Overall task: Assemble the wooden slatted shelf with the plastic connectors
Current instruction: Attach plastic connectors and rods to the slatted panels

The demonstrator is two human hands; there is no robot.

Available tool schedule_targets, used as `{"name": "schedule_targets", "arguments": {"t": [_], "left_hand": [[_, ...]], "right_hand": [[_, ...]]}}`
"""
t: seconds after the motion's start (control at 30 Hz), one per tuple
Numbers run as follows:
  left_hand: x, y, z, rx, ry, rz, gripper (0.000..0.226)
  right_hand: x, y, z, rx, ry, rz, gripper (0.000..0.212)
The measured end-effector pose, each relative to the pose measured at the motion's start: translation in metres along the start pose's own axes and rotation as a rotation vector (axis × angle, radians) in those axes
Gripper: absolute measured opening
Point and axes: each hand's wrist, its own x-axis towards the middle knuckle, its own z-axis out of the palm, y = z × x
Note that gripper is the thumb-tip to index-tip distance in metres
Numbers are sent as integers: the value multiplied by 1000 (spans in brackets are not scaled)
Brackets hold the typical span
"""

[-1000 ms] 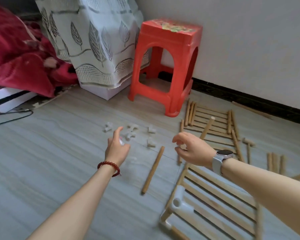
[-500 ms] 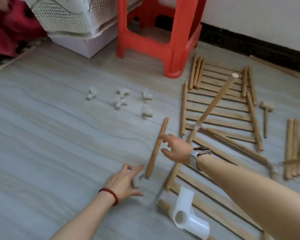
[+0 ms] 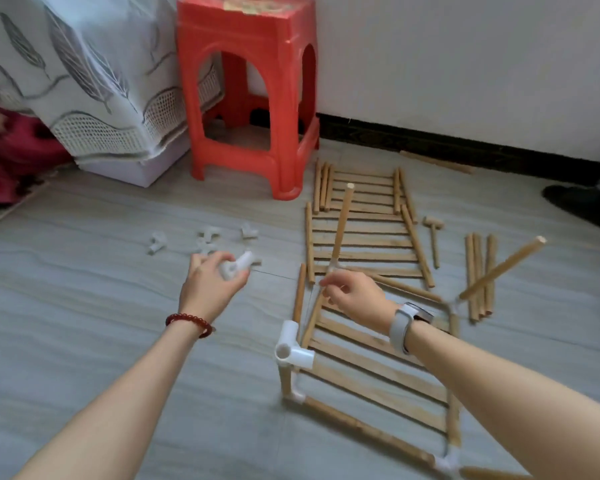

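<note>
My left hand (image 3: 210,284) grips a white plastic connector (image 3: 239,266) above the floor. My right hand (image 3: 355,297) curls its fingers round the near-left side rail of the part-built wooden slatted shelf (image 3: 378,372). The shelf lies in front of me, with a white corner connector (image 3: 290,348) at its near-left corner and others at its other corners. Two posts (image 3: 342,226) stand up from its far corners. A second slatted panel (image 3: 361,237) lies flat beyond it. Three loose connectors (image 3: 208,237) lie on the floor past my left hand.
A red plastic stool (image 3: 250,98) stands at the back by the wall. A cloth-covered box (image 3: 118,126) is to its left. Loose dowels (image 3: 478,275) and a small wooden mallet (image 3: 433,237) lie to the right. One dowel (image 3: 298,292) lies left of the shelf.
My left hand has picked a connector up off the floor and raised it. My right hand has closed on the shelf's side rail. The view has tilted up.
</note>
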Motion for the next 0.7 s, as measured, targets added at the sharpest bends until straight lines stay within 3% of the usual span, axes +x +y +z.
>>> {"name": "schedule_targets", "arguments": {"t": [0.1, 0.2, 0.33, 0.4, 0.57, 0.7], "left_hand": [[-36, 85, -47, -28, 54, 306, 28], [-97, 154, -68, -1, -45, 599, 43], [-181, 207, -66, 66, -137, 814, 66], [-215, 222, -59, 41, -147, 910, 73], [-258, 233, -30, -81, -253, 1007, 80], [-260, 245, -4, -93, -356, 955, 64]], "right_hand": [[-61, -45, -44, 228, 167, -84, 25], [-130, -84, -81, 399, 296, -185, 23], [-220, -89, -113, 462, 477, -194, 17], [-261, -75, -124, 434, 491, -169, 8], [-314, -33, -135, 474, 401, -100, 5], [-325, 12, -140, 688, 449, -11, 9]]}}
